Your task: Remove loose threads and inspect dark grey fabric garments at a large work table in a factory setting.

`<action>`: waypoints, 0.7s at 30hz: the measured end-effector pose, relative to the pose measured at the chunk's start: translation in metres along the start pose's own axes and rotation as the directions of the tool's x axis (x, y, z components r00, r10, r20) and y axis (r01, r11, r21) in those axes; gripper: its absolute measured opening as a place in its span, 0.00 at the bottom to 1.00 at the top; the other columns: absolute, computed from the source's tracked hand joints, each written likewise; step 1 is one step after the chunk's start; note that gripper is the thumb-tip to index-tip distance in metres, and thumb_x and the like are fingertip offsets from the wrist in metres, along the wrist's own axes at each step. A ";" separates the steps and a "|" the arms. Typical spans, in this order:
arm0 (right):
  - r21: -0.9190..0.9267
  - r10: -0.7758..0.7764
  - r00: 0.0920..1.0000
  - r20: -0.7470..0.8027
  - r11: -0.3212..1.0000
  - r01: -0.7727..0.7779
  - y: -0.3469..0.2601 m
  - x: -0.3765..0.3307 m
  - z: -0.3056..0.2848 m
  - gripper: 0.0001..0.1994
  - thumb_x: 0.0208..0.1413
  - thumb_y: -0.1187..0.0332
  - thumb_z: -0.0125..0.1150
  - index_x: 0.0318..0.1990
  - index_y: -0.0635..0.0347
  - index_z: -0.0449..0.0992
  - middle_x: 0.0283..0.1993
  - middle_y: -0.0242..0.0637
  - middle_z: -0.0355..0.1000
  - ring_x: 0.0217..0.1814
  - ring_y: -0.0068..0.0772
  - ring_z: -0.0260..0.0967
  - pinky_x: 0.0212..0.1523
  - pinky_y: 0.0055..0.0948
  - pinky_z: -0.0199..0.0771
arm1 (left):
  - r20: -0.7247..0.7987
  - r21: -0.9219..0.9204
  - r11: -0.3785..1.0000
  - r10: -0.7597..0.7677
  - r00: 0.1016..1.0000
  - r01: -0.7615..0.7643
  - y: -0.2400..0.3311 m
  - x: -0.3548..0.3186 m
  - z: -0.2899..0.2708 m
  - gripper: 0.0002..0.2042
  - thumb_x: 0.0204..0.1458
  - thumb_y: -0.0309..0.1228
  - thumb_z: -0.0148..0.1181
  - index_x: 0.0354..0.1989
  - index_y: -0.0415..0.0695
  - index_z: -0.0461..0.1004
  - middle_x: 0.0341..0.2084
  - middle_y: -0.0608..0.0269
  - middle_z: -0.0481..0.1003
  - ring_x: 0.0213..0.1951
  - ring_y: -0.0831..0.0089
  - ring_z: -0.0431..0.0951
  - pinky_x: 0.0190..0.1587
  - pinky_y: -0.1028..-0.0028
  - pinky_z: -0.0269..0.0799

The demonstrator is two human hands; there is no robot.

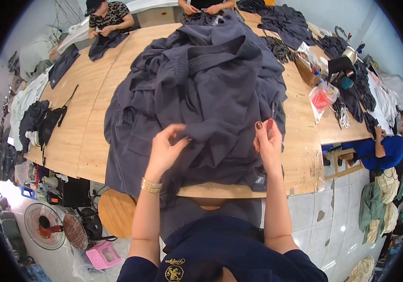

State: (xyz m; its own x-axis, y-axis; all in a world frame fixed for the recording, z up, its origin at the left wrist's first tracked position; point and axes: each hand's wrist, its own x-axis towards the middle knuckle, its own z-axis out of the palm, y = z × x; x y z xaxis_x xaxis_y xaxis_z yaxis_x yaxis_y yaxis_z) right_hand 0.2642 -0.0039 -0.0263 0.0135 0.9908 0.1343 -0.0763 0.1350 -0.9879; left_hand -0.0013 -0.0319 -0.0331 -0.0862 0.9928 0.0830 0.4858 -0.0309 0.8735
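Garment workshop: clothes heap (225,98), big worktable (100,94), co-workers (110,19) handling cloth (105,46); right edge dim, seemingly fabric piles (370,207).

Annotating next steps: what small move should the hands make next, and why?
Probably bring the right hand leftward: it holds a slim red tool, well apart from the left hand, which is at a fold of dark cloth.

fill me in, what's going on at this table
A big pile of dark grey garments lies on the wooden table. The right hand holds a slim red tool over the pile's right side. The left hand is at a fold of the cloth; blur hides whether it grips. Across the table at the left, a co-worker handles a dark cloth.
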 end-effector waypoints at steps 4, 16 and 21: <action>-0.102 -0.113 0.979 -0.171 0.990 0.096 0.018 -0.013 -0.013 0.16 0.53 0.74 0.62 0.27 0.55 0.57 0.20 0.21 0.53 0.21 0.09 0.47 0.21 0.13 0.49 | -0.391 -0.279 0.955 -0.017 0.920 -0.100 -0.022 -0.001 -0.024 0.06 0.50 0.19 0.54 0.36 0.37 0.75 0.30 0.68 0.75 0.34 0.81 0.73 0.40 0.80 0.69; -0.747 -0.356 0.927 0.121 0.582 0.321 0.036 -0.050 -0.012 0.20 0.35 0.76 0.63 0.38 0.65 0.62 0.44 0.47 0.61 0.47 0.50 0.58 0.47 0.39 0.58 | -0.567 -0.150 0.929 0.199 0.800 -0.337 -0.014 -0.069 0.031 0.10 0.47 0.16 0.59 0.36 0.40 0.69 0.39 0.60 0.69 0.33 0.76 0.70 0.37 0.77 0.69; -0.722 -0.327 0.937 0.123 0.618 0.311 0.035 -0.043 -0.009 0.15 0.42 0.81 0.59 0.38 0.68 0.62 0.42 0.49 0.61 0.44 0.51 0.59 0.46 0.37 0.61 | -0.083 0.132 0.920 0.381 0.921 -0.368 -0.001 -0.061 0.078 0.14 0.45 0.20 0.63 0.42 0.42 0.73 0.42 0.54 0.70 0.35 0.65 0.75 0.37 0.72 0.73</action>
State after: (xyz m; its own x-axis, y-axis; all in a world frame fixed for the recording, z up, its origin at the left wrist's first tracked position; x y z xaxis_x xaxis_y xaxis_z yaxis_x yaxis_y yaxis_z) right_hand 0.2701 -0.0417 -0.0676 -0.0853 0.8848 0.4582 0.6768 0.3890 -0.6250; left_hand 0.0718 -0.0835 -0.0764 0.0332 0.8930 0.4489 0.5936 -0.3790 0.7100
